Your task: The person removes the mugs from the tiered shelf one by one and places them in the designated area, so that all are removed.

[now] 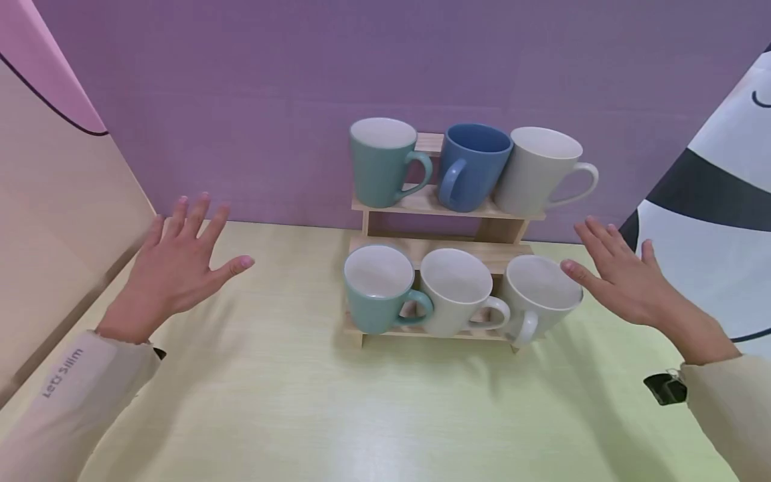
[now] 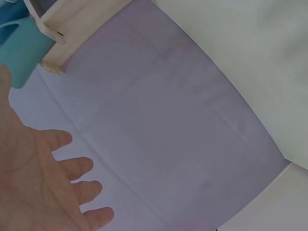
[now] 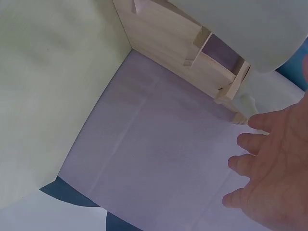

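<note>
My left hand (image 1: pixel 177 271) hovers over the left part of the table, fingers spread and holding nothing. On the other side, my right hand (image 1: pixel 629 281) is spread as well, its thumb close to a white mug (image 1: pixel 539 294) at the lower right of a wooden rack (image 1: pixel 440 251). Beside that mug stand another white mug (image 1: pixel 454 288) and a teal mug (image 1: pixel 376 291). The upper tier carries a second teal mug (image 1: pixel 382 164), a blue mug (image 1: pixel 478 164) and a tilted white mug (image 1: pixel 536 171). The left wrist view shows the left palm (image 2: pixel 33 178) with fingers extended.
The pale table (image 1: pixel 289 402) runs up to a purple backdrop (image 1: pixel 241 80). A beige panel (image 1: pixel 54 201) bounds the left side, and a white panel with dark stripes (image 1: pixel 711 268) bounds the right. A dark band (image 1: pixel 665 388) shows at the right cuff.
</note>
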Tool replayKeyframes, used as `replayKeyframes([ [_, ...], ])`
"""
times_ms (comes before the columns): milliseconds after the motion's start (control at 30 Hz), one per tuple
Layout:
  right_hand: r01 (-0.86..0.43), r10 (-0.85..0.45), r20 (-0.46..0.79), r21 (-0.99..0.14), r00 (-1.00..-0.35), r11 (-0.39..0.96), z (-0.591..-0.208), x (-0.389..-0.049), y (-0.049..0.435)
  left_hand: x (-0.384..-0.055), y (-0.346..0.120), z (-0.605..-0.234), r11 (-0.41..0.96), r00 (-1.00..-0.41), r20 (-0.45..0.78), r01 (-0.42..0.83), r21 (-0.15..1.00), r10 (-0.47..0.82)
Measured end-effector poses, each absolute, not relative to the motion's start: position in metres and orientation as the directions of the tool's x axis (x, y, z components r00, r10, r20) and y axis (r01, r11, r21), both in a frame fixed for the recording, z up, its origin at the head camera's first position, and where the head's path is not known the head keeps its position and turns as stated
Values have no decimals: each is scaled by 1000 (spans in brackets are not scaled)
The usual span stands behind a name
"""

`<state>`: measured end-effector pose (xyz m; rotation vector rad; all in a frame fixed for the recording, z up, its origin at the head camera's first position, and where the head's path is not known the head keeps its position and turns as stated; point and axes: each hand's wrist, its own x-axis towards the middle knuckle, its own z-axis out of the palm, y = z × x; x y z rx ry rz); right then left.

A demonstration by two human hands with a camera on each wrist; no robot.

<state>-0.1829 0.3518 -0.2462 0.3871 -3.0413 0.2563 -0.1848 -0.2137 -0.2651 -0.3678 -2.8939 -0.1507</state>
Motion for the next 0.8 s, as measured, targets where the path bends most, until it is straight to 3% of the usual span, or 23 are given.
replayKeyframes([
  [500,-299,-271,143,-237,-952,924,-255,-165,346,-183,-190,-271,935,-933,221,319,152,283],
  [800,-292,-251,155,-374,-956,880,-269,-152,352,-182,-173,-272,916,-918,238,362,173,317],
])
